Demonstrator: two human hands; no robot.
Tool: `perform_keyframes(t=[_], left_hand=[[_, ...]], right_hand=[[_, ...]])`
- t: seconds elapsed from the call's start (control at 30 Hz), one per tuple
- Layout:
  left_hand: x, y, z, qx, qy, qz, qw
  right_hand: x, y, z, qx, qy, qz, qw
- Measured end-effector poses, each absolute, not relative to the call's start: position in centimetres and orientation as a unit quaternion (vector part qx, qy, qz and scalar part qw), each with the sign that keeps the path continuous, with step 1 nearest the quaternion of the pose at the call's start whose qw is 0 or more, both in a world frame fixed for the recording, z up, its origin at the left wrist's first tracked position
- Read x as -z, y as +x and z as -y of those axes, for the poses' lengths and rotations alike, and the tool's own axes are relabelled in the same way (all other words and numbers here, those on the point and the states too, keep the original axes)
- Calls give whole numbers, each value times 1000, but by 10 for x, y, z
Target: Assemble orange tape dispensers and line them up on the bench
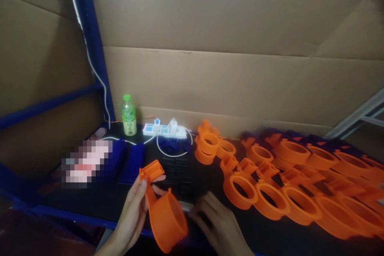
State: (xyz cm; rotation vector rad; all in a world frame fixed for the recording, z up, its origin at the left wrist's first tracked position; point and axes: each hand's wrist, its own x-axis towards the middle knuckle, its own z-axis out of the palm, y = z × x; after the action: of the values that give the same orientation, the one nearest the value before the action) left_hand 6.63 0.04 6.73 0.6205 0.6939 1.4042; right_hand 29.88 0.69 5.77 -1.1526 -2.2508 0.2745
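Note:
My left hand is closed around an orange plastic part, which has a wide ring at the bottom and a small rectangular bracket at the top. The thumb presses near the bracket, and the ring end tilts down toward the middle. Just right of the ring is my right hand, its fingers curled and somewhat blurred. At its fingertips shows the end of a pale, narrow object, partly hidden behind the orange part; its kind cannot be made out.
Several similar orange parts stand in rows on the right of the dark shelf. A smaller orange stack is near the cardboard wall. Behind are a power strip with cables, a green-capped bottle and blue packets.

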Motion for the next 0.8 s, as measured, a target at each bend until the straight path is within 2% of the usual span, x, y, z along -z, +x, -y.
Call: perform_keyframes(t=[0.33,0.47,0.63,0.8], left_hand=[[-76,69,3,-610,303,-314,662],[-80,68,4,-606,302,-296,674],[-80,67,6,-591,304,-291,688],[-80,67,5,-580,327,-286,689]], right_hand=[[-79,298,-14,-288,-508,730,356],[-102,289,-21,-402,-510,665,369],[-120,274,-27,-523,-456,623,361],[-118,266,-32,-571,-443,602,340]])
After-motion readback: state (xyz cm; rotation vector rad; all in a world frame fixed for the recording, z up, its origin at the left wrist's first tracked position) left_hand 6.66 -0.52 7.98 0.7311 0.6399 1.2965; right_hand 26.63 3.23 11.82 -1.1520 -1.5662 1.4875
